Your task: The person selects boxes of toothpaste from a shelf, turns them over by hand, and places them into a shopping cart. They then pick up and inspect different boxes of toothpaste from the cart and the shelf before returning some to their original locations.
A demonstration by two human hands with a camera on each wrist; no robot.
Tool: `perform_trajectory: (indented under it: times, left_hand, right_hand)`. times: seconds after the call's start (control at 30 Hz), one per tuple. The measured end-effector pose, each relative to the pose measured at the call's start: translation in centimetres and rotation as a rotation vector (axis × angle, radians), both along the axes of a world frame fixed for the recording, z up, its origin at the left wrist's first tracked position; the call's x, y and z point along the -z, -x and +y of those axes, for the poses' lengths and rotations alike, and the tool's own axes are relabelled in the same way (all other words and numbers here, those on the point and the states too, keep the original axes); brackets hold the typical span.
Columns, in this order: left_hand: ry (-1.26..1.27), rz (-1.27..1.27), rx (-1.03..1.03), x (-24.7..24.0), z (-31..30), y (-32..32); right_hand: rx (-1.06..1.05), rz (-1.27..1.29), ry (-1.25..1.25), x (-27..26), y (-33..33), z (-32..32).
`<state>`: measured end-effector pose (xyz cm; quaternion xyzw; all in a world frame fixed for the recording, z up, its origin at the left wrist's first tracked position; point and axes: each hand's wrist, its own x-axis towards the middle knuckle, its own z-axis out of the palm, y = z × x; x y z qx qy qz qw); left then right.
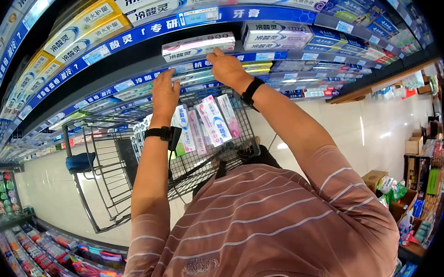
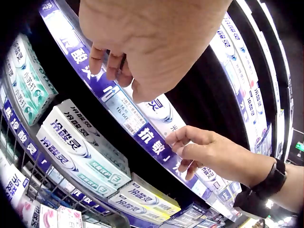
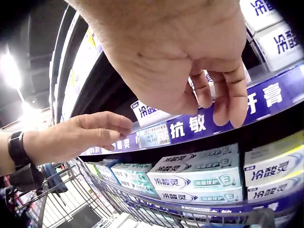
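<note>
One white toothpaste box [image 1: 198, 46] with pink trim lies on a shelf, its long side facing me. My left hand [image 1: 165, 95] is at the shelf's blue label strip, just below the box's left end, its fingers loosely bent and holding nothing. My right hand [image 1: 228, 70] reaches to the box's right end, fingertips overlapping its front lower edge in the head view. In the right wrist view the right hand's fingers [image 3: 231, 97] hang loosely bent in front of the strip, partly hiding the box. Both hands wear black wrist straps.
A wire shopping cart [image 1: 112, 169] stands below my arms, with several toothpaste boxes [image 1: 213, 121] upright in it. More stacked toothpaste boxes [image 1: 276, 36] fill the shelf to the right. Boxes with teal print [image 3: 194, 178] sit one shelf lower. An upper shelf [image 1: 213, 16] overhangs the box.
</note>
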<state>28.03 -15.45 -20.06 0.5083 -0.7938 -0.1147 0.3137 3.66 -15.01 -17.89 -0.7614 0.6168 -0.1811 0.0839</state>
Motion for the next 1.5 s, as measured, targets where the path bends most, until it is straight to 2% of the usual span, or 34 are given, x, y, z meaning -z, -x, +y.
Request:
perform_trajectory:
  times: [0.33, 0.63, 0.83, 0.93, 1.03, 1.5]
  left_hand:
    - [0.253, -0.168, -0.055, -0.6, -1.1, 0.2]
    - [0.253, -0.355, 0.044, -2.2, -2.8, 1.9]
    - [0.157, -0.449, 0.058, -2.1, -2.9, 2.9]
    - [0.171, -0.383, 0.026, -1.6, -2.9, 3.3]
    - [0.173, -0.387, 0.029, -1.5, -2.9, 3.7]
    - [0.156, -0.384, 0.031, -1.0, -2.1, 6.3]
  right_hand:
    - [0.017, -0.005, -0.053, 0.5, 0.1, -0.7]
    - [0.015, -0.024, 0.064, 2.3, 0.6, -1.0]
    - [0.018, -0.070, 0.058, 2.5, 0.7, -0.7]
    - [0.019, -0.079, 0.038, 2.2, 0.7, -0.6]
    - [0.023, -0.069, -0.125, 1.0, 0.7, -0.3]
    - [0.003, -0.148, -0.020, 1.2, 0.8, 0.1]
